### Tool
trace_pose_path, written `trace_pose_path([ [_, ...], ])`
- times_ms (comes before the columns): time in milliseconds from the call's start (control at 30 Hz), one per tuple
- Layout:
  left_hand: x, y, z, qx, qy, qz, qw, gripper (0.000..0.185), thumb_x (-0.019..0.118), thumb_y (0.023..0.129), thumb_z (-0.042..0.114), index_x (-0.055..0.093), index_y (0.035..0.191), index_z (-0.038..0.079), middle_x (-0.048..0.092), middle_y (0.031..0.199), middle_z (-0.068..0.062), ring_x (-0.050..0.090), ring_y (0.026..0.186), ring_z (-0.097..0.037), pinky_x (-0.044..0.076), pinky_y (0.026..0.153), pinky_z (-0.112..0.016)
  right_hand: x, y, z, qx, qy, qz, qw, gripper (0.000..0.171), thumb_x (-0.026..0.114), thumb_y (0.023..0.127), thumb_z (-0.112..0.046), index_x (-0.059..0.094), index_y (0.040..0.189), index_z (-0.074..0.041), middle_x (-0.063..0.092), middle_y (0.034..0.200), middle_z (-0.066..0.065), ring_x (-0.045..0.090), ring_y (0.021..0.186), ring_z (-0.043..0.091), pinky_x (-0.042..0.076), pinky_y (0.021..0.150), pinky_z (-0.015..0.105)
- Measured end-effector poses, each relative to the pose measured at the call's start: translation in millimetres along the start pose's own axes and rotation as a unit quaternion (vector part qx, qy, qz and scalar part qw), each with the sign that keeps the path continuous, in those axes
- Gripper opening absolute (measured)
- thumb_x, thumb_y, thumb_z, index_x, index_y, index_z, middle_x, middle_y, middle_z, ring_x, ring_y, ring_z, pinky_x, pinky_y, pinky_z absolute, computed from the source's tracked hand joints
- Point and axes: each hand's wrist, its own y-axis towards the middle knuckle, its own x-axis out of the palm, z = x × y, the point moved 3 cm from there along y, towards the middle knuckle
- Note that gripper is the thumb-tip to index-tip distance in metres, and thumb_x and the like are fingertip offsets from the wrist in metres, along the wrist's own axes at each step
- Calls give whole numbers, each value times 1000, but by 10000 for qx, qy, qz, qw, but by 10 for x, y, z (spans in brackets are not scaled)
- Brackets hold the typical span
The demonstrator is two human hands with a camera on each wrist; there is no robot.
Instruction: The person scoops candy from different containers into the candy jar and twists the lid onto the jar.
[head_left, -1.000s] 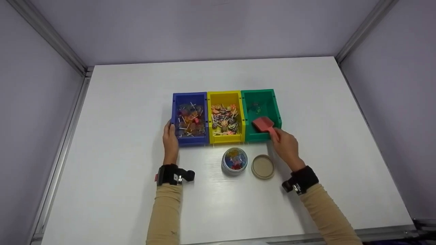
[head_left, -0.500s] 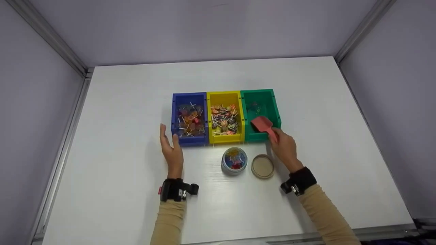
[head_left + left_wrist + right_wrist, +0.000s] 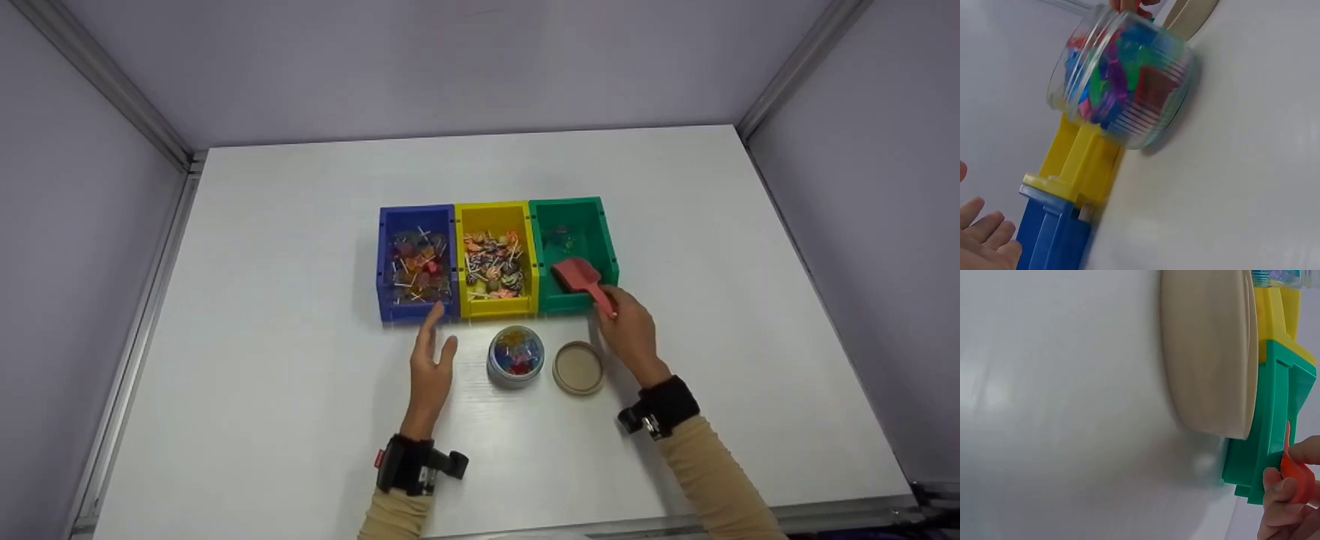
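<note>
My right hand grips the handle of a red scoop, whose blade sits inside the green bin. A few small translucent pieces lie farther back in that bin. My left hand is spread and holds nothing, left of a glass jar and in front of the blue bin. The jar stands uncovered, filled with colourful translucent pieces. To its right a beige round lid lies on the table. In the right wrist view, fingers and thumb pinch the scoop's handle at the green bin's front edge.
The blue bin holds translucent lollipops, and the yellow bin beside it holds swirled lollipops. All three bins stand joined in a row on the white table. Pale walls enclose the table at the back and sides.
My left hand has let go of the blue bin's left side and moved right and nearer, toward the jar. The right hand and scoop have barely moved.
</note>
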Motion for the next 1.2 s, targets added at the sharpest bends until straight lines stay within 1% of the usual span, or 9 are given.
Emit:
trace_pose_path([
  [100,118,-68,-52,-100,40,-539,9985,53,51,98,7,33,148,3,30,158,-17,22,150,-33,18,126,-50,-31,-26,-2,-48,-186,114,9997,34,68,88,-12,63,119,0,66,92,22,61,73,31,49,60,40],
  [233,266,-142,-118,-199,114,-1205,9925,67,59,96,17,24,152,7,23,161,-15,17,152,-33,14,126,-52,-92,-94,12,-135,-433,410,9981,45,72,85,-15,59,126,-4,58,88,19,47,58,20,33,50,25],
  [300,329,-178,-151,-264,253,-1441,9889,78,65,92,24,21,154,11,20,163,-11,16,152,-32,14,125,-55,-114,-147,34,-143,-523,549,9970,54,75,84,-18,54,132,-5,55,90,19,42,55,16,28,48,22],
  [367,379,-201,-185,-300,392,-1582,9862,87,71,87,28,19,155,15,19,163,-8,17,152,-31,16,125,-56,-125,-202,53,-84,-552,603,9966,65,77,82,-23,48,138,-5,55,92,20,41,55,16,29,48,22],
  [533,458,-218,-235,-254,602,-1648,9842,99,81,76,26,21,154,16,24,162,-7,22,151,-32,22,123,-56,-105,-331,99,443,-113,360,9983,78,79,80,-29,41,140,5,55,90,21,49,68,21,36,56,26],
  [667,507,-203,-255,-188,553,-1684,9840,102,85,71,22,24,153,15,29,160,-9,27,149,-31,27,122,-54,-79,-416,115,881,291,69,9957,71,77,82,-25,45,134,12,55,88,20,51,76,24,39,65,27],
  [900,532,-184,-253,-116,535,-1679,9843,101,87,70,21,28,152,14,35,156,-10,32,146,-29,29,121,-52,-41,-535,11,837,406,-477,9945,57,76,83,-23,55,121,14,58,93,24,55,84,30,45,72,34],
  [1067,547,-171,-243,-72,510,-1636,9852,97,87,70,20,31,150,16,38,154,-10,36,144,-30,31,120,-53,-28,-594,-109,1001,178,-974,9900,59,75,83,-31,57,120,12,58,105,26,58,95,34,52,81,44],
  [1200,551,-159,-256,-65,570,-1621,9851,97,87,70,22,32,150,17,39,154,-9,37,143,-28,33,119,-51,-9,-639,-186,894,-100,-1241,9882,67,80,77,-32,55,122,11,56,111,27,55,103,36,53,88,48],
])
